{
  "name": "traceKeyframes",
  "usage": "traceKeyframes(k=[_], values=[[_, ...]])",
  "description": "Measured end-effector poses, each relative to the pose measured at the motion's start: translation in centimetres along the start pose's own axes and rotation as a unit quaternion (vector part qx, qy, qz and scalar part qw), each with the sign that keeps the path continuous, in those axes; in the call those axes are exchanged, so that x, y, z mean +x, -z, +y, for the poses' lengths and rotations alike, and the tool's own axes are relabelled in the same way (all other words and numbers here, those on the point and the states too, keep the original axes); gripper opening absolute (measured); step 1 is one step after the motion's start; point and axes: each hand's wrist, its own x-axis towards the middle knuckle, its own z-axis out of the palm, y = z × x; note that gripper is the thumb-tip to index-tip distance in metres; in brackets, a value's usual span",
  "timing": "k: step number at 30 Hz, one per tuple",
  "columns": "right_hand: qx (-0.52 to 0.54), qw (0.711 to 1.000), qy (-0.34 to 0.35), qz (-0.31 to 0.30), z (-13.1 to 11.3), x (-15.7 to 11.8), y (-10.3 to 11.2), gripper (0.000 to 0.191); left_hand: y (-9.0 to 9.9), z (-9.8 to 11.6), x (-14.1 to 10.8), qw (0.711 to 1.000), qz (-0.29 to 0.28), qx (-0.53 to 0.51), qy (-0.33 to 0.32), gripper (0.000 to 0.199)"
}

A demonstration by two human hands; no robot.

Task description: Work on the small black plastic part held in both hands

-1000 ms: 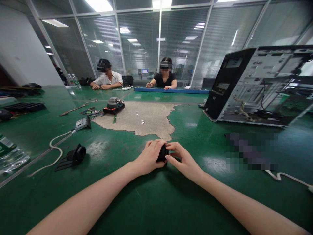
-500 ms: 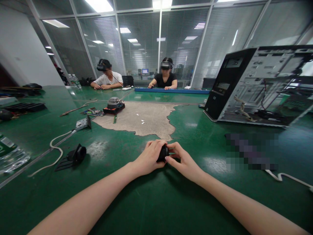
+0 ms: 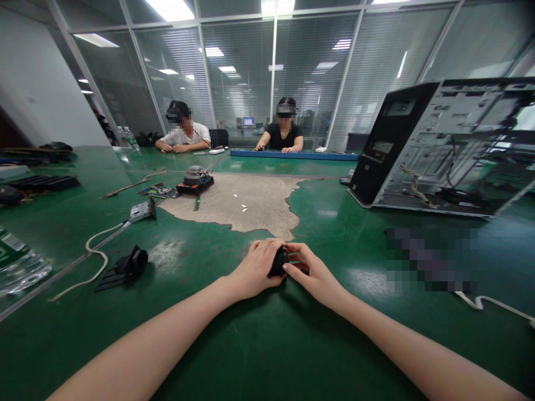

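Note:
A small black object (image 3: 278,262) is between my two hands, just above the green tabletop (image 3: 267,345) near its front middle. My left hand (image 3: 259,266) is wrapped round its left side, with the fingers over the top and the thumb low in front. On the other side, the thumb and curled fingers of my right hand (image 3: 309,270) grip its right edge. The fingers hide much of the object, so what it is cannot be made out.
An open computer case (image 3: 434,150) stands at the right. A black plastic part (image 3: 127,267), a metal box (image 3: 142,210), a cooler (image 3: 195,177) and a bottle (image 3: 20,262) lie leftward. Beyond the bare patch (image 3: 251,195), two people (image 3: 188,133) sit behind the table.
The fingers of my right hand have shifted slightly at the edge of the black object. My left hand has stayed in place.

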Motion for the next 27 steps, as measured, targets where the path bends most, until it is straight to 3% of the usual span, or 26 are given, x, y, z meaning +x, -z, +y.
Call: traceKeyframes(k=[4,8,17,27], values=[[-0.003,0.999,0.024,-0.02,-0.07,-0.11,0.0,0.024,0.08,0.07,-0.01,1.0,-0.003,0.0,-0.004,0.056],[-0.016,0.998,0.054,0.011,0.11,-0.16,0.0,0.018,0.1,0.13,-0.02,1.0,0.003,0.0,-0.005,0.054],[-0.016,1.0,0.017,-0.001,0.15,-0.04,0.02,0.026,0.02,-0.01,-0.03,1.0,0.001,0.001,-0.003,0.055],[0.011,0.999,0.034,-0.018,0.0,-0.15,0.1,0.016,0.04,-0.02,-0.12,1.0,0.0,0.009,-0.007,0.054]])
